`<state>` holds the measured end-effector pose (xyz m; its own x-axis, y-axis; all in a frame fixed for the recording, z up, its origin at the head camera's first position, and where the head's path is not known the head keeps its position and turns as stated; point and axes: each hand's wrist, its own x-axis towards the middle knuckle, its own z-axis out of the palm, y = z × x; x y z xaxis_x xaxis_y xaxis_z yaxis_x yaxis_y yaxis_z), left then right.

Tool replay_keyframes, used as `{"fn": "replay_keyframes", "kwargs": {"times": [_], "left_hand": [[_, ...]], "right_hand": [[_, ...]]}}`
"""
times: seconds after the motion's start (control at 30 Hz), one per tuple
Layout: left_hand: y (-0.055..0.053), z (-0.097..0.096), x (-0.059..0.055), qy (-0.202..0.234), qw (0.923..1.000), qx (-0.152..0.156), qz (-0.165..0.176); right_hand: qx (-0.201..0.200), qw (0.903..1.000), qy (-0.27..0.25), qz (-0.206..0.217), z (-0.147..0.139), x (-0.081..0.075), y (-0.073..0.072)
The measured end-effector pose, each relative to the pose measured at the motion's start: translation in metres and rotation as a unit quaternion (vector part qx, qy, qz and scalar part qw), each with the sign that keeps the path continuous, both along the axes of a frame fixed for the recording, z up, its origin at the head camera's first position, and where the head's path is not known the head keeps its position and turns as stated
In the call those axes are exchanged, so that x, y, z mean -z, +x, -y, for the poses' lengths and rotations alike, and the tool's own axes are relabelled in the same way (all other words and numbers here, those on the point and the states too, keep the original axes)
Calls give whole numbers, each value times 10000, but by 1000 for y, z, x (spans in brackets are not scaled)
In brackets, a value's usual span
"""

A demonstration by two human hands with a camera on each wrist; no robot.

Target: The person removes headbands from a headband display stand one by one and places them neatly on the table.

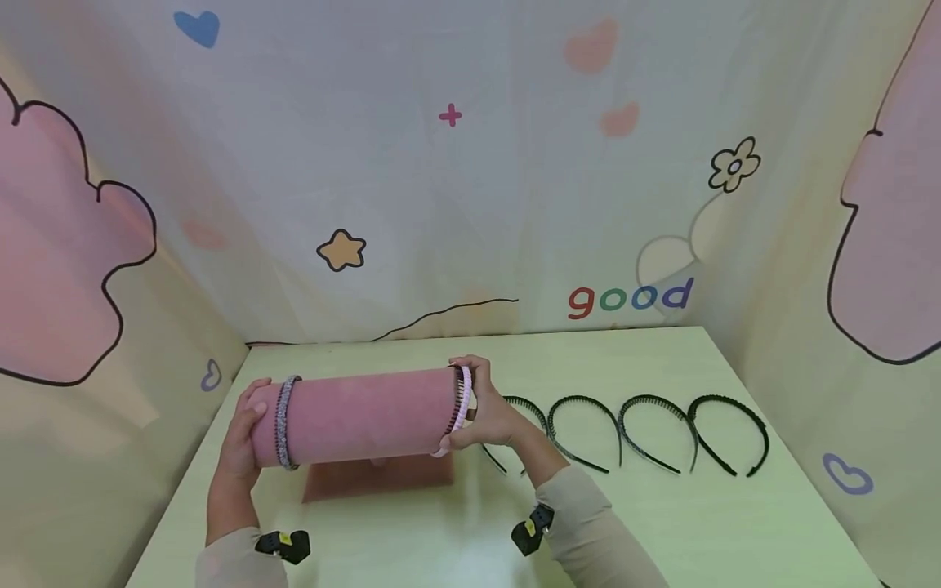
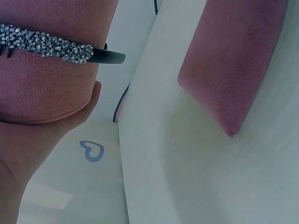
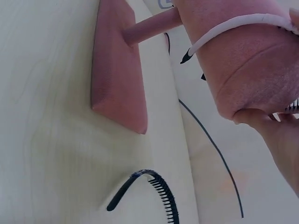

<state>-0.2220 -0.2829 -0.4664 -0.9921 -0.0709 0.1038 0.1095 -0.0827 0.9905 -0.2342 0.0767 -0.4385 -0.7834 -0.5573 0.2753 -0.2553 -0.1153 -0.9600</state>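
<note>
A pink velvety headband display stand (image 1: pixel 367 416) has a horizontal roll on a post above a rectangular base (image 1: pixel 382 480). My left hand (image 1: pixel 238 437) grips the roll's left end, thumb on the front. Just inward of it, a sparkly grey rhinestone headband (image 1: pixel 283 422) goes round the roll. Round the right end lies a white headband (image 1: pixel 462 400) with dark teeth. My right hand (image 1: pixel 492 415) grips that end, fingers above and thumb below, close at the white band. In the right wrist view the thumb lies at the roll's end rim, and dark comb teeth (image 3: pixel 293 107) show by the hand.
Several black toothed headbands (image 1: pixel 584 434) stand in a row on the pale table (image 1: pixel 625 523), right of the display stand. The nearest is partly behind my right hand. A printed cloth wall (image 1: pixel 456 204) closes off the back and both sides.
</note>
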Motion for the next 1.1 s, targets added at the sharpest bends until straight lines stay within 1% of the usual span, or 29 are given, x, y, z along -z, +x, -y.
{"fn": "replay_keyframes", "kwargs": {"times": [0.1,0.17,0.27,0.3,0.4,0.5,0.6,0.7,0.77,0.87,1.0,1.1], "left_hand": [[0,3,0,22,10000,12,-23],[1,3,2,33,10000,37,-15],[1,4,3,-18,10000,-16,-9],[1,4,3,-18,10000,-22,-22],[1,3,2,-25,10000,6,-56],[2,1,-1,4,10000,47,-25],[5,-2,-6,8,10000,51,18],[8,-5,-11,-29,10000,81,-4],[11,-6,-13,-60,9999,140,-40],[13,-8,-15,-74,9999,153,-1],[13,-9,-17,-50,9999,83,82],[13,-8,-17,-56,9999,61,63]], "right_hand": [[60,9990,-362,251,-1,7,-1],[100,9969,-612,484,-4,16,-1],[270,9952,-742,579,-10,29,0],[340,9950,-769,543,-11,33,1],[729,9944,-700,310,-17,41,4],[1064,9928,-547,103,-22,43,9],[1287,9909,-380,-97,-27,44,13],[1481,9871,-527,-296,-29,47,18],[1613,9833,-712,-443,-30,50,22],[1809,9771,-936,-621,-30,56,28],[2071,9695,-1216,-481,-29,64,38],[2314,9640,-1275,-307,-26,64,47]]}}
